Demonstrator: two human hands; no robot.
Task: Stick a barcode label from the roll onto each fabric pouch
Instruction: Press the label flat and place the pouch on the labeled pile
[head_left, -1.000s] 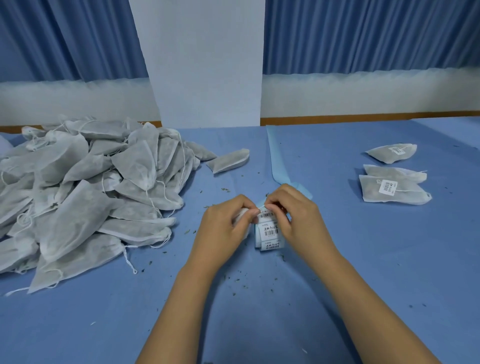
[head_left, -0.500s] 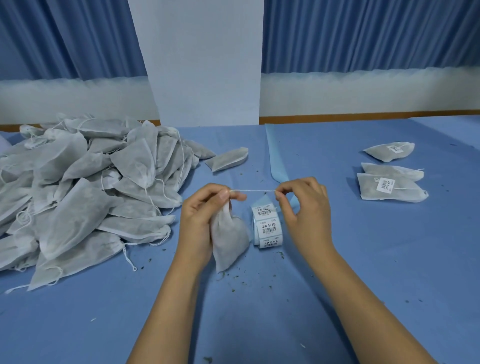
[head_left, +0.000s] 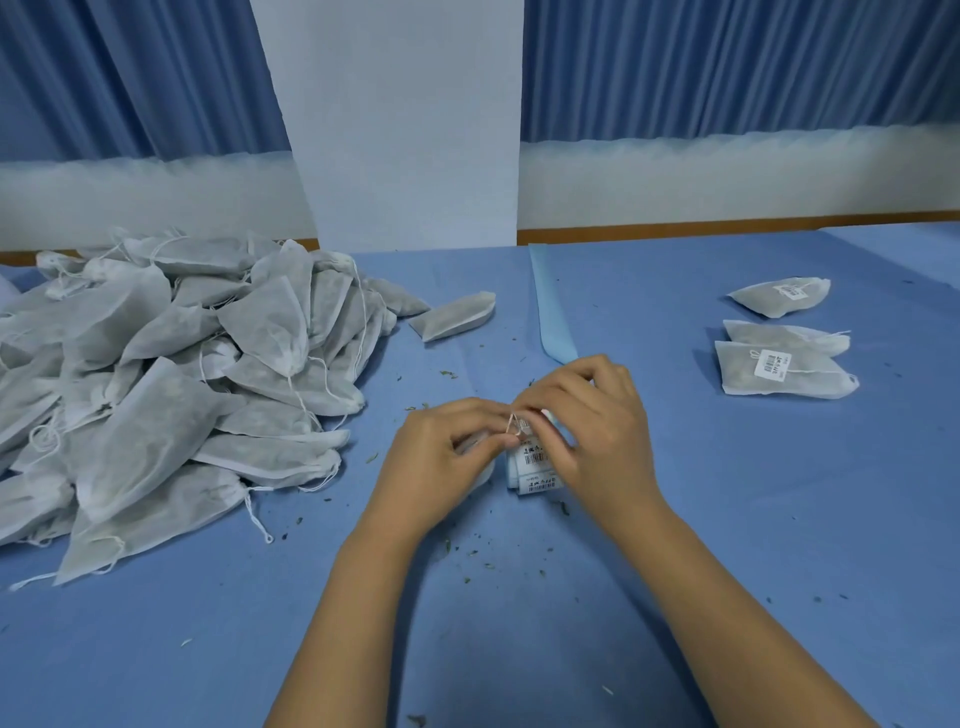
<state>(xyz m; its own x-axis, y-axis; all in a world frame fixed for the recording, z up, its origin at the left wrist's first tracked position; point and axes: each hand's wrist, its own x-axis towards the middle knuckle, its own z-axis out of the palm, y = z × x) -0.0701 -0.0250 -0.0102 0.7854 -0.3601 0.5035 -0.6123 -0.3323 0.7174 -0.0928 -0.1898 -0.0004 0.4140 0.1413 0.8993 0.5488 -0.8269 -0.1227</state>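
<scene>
**Both grips pinched on a pouch drawstring, right over the label roll**

Head view:
- Left grip (head_left: 441, 457): fingers curled, thumb and forefinger pinching the thin white drawstring (head_left: 514, 422). The string shows as a small loop between the two grips.
- Right grip (head_left: 589, 426): fingers curled as well, tips closed at the same loop. The two grips touch at the fingertips.
- Pouch (head_left: 484, 474): mostly hidden under the left grip. Only a sliver of white non-woven fabric shows at the palm edge.
- Label roll (head_left: 537, 470): white barcode labels on pale blue liner. It lies on the desk directly under the right grip's fingertips, just beside the pouch.
- Liner strip (head_left: 553, 317): smooth, light blue, flat. It runs from behind the right grip toward the far edge.
- Pouch pile (head_left: 182, 374): well left of the left grip. The pouches are soft, grey-white, flat and roughly triangular, with loose strings trailing.
- Stray pouch (head_left: 452, 322): beyond the left grip, apart from the pile.
- Side pouches (head_left: 784, 371): three, well right of the right grip. Two show a white barcode label.
- Desk (head_left: 727, 519): matte blue cloth, with dry green flecks scattered around both grips.
</scene>
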